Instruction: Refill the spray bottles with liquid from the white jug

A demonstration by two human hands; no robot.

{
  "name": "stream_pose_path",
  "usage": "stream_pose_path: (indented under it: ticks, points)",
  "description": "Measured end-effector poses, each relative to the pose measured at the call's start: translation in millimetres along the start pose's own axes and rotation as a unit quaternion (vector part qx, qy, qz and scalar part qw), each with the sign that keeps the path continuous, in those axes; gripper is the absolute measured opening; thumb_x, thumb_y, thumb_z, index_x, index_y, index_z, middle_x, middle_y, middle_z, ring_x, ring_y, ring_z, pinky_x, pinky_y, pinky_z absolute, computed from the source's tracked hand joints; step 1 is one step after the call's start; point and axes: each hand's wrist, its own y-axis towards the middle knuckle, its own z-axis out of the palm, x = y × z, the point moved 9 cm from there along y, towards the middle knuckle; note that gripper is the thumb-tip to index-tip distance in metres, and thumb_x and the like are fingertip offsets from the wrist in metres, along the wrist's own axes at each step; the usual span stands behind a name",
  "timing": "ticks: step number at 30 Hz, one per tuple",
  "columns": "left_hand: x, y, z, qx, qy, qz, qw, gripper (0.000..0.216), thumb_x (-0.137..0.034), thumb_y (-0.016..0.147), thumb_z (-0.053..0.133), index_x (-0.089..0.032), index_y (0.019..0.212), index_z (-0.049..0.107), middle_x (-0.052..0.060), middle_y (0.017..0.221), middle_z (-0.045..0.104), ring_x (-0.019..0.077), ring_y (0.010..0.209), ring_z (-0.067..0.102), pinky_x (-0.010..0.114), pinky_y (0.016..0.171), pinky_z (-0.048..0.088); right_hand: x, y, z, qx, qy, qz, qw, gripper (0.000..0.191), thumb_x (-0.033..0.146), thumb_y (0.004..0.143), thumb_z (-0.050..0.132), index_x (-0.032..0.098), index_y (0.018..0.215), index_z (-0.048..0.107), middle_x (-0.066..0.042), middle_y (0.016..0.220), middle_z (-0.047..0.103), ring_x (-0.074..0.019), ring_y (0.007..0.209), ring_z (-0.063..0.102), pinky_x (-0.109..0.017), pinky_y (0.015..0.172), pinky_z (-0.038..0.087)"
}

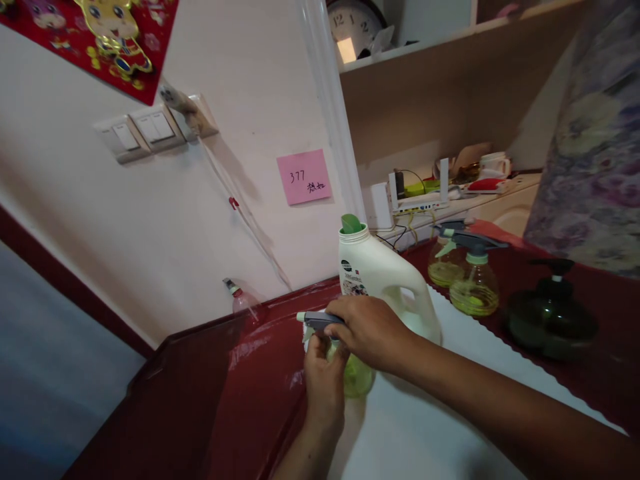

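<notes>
Hands on a green spray bottle (356, 373) at the glossy red table (240, 393) edge, left hand (324, 381) gripping its body, right hand (369, 328) clasping its grey trigger head, white handled jug (385, 277) just behind, two more sprayers (465, 280) and a dark pump bottle (550, 317) to the right.

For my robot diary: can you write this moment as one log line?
left hand: grips spray bottle | right hand: on sprayer head | behind: detergent jug

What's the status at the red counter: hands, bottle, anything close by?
Left hand grips spray bottle. Right hand on its spray head. White jug directly behind, two more sprayers beyond.
</notes>
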Motion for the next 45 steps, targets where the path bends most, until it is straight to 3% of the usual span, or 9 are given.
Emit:
stream_pose_path:
  ticks: [13,22,33,39,45]
  points:
    - [-4.9,2.4,5.6,0.102,0.011,0.021,0.995,0.041,-0.042,0.085,0.076,-0.019,0.118,0.068,0.011,0.127,0.070,0.0302,0.123,0.062,0.041,0.105,0.046,-4.9,1.2,1.4,0.004,0.019,-0.009,1.000,0.008,0.023,0.090,0.069,0.020,0.084,0.067,0.002,0.087,0.067,-0.0125,0.079,0.055,-0.027,0.063,0.023]
    - [0.3,3.9,-5.1,-0.011,-0.028,-0.003,1.000,0.056,-0.038,0.062,0.092,-0.017,0.105,0.063,0.014,0.120,0.071,0.0336,0.124,0.063,0.044,0.103,0.048,0.5,1.8,-0.3,0.018,0.002,0.000,1.000,0.009,0.026,0.090,0.069,0.019,0.084,0.068,0.000,0.088,0.068,-0.0152,0.081,0.059,-0.029,0.062,0.022]
    - [-3.1,2.1,-4.7,0.038,0.028,0.020,0.999,0.045,-0.046,0.078,0.080,-0.017,0.111,0.069,0.012,0.115,0.072,0.0296,0.110,0.067,0.039,0.096,0.052,-1.3,1.1,3.7,0.011,0.011,0.001,1.000,0.009,0.026,0.091,0.067,0.019,0.085,0.068,-0.001,0.091,0.070,-0.0159,0.084,0.061,-0.028,0.065,0.026]
    - [-5.6,1.5,-8.0,0.006,0.013,0.018,1.000,0.048,-0.048,0.067,0.088,-0.018,0.100,0.070,0.012,0.114,0.073,0.0326,0.118,0.064,0.038,0.099,0.051,0.2,-0.4,2.7,0.013,0.012,0.009,1.000,0.009,0.027,0.091,0.068,0.019,0.088,0.070,-0.001,0.093,0.070,-0.0167,0.087,0.063,-0.028,0.068,0.029]
    - [-4.2,4.3,-6.5,0.026,0.026,0.013,0.999,0.053,-0.052,0.070,0.085,-0.017,0.107,0.072,0.013,0.111,0.075,0.0332,0.110,0.067,0.039,0.095,0.052,0.9,3.1,3.6,0.008,0.027,0.014,1.000,0.007,0.024,0.089,0.069,0.018,0.086,0.070,-0.003,0.093,0.071,-0.0179,0.088,0.063,-0.028,0.071,0.032]
